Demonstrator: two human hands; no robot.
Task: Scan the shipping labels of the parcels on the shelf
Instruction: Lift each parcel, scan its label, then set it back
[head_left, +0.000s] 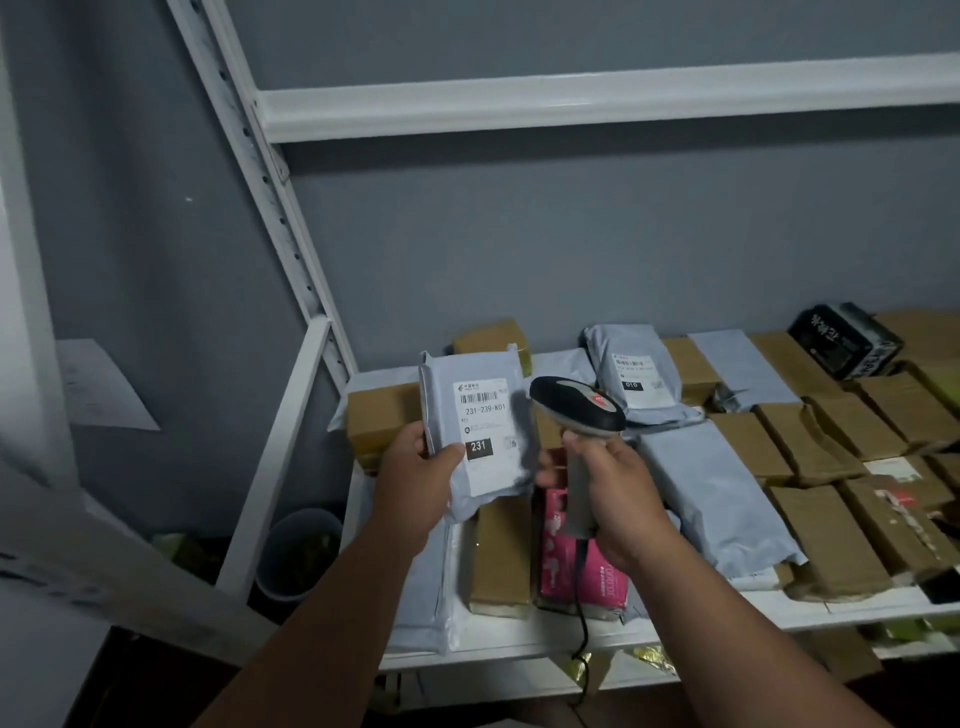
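Both forearms are raised from 6 o'clock toward the shelf (519, 647). At 9 o'clock of centre, the left hand (415, 480) is wrapped around the lower left edge of a grey mailer parcel (475, 421), thumb pressed on its front. Its long axis is held upright and its shipping label (485, 434) is turned toward the camera, above the shelf's left end. At 3 o'clock of it, the right hand (610, 493) is clenched around the handle of a barcode scanner (576, 408), whose head is aimed toward 10 o'clock at the label.
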